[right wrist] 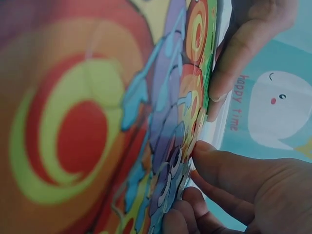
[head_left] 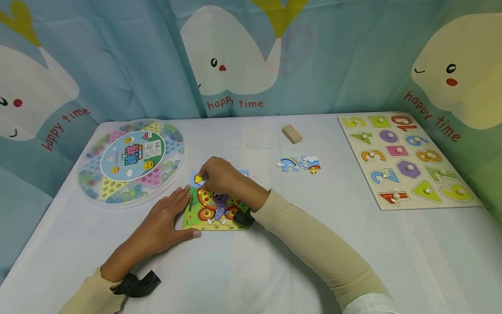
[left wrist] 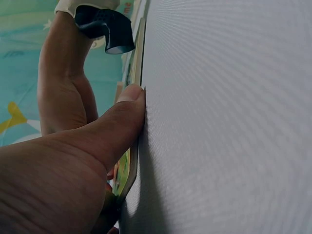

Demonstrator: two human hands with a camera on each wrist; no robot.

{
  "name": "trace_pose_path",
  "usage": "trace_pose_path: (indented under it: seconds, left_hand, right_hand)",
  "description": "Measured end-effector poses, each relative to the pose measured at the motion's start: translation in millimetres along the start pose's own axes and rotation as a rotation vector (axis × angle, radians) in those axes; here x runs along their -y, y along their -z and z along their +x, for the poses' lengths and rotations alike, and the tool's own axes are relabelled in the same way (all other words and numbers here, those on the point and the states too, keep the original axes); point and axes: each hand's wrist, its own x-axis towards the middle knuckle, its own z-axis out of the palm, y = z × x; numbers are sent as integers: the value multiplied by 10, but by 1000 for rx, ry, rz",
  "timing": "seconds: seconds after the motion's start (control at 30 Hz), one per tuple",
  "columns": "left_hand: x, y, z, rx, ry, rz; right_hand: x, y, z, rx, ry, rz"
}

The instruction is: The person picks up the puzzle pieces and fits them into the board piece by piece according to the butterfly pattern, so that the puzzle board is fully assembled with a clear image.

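A jigsaw puzzle [head_left: 223,220] with a butterfly picture lies flat on the white table in the head view. My left hand [head_left: 162,224] steadies its left side with extended fingers, the thumb near its lower left corner; the left wrist view shows that thumb [left wrist: 129,105] against the puzzle's edge. Over the upper part of the puzzle, my right hand [head_left: 221,176] has its fingers curled and pinches at a puzzle piece, which the hand mostly hides. In the right wrist view, the right thumb [right wrist: 219,158] and bent fingers meet at the puzzle's surface.
Two joined puzzle pieces [head_left: 290,165] with a rainbow lie to the right. Behind them is a wooden block [head_left: 292,134]. A round marble board game [head_left: 166,188] stands at left, a number peg board [head_left: 376,165] at right. A printed curtain [head_left: 325,65] encloses the table.
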Motion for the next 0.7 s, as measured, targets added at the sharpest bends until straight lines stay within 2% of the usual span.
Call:
trace_pose_path:
  seconds: [0.23,0.43,0.7]
  left_hand:
    - [-3,-4,3,0,1,-6]
    - [0,-4,2,-2,-3,-2]
    - [0,-2,2,-5,-4,-2]
  right_hand:
    - [5,0,-4,-7,-14,-21]
    - [1,2,7,23,33,-49]
    - [9,-25,7,-21,27,-32]
